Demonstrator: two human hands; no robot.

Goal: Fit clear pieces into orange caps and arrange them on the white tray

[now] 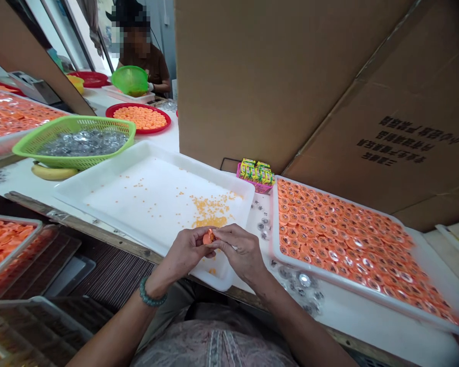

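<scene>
My left hand (185, 251) and my right hand (241, 251) meet over the near edge of a white tray (110, 183), both pinched on one small orange round piece (208, 237). A green bead bracelet sits on my left wrist. The white tray holds scattered tiny orange beads (210, 208). To the right, another white tray (424, 293) is filled with several rows of orange round pieces with clear centres (340, 239). Small clear caps (304, 285) lie loose on the table beside my right wrist.
A green basket of clear caps (74, 140) stands at the left over a banana (51, 173). Behind it is a red dish of orange pieces (139, 117). A person sits at the far end with a green bowl (130, 80). Cardboard (290, 76) walls the back. A pink basket (256, 176) holds small packets.
</scene>
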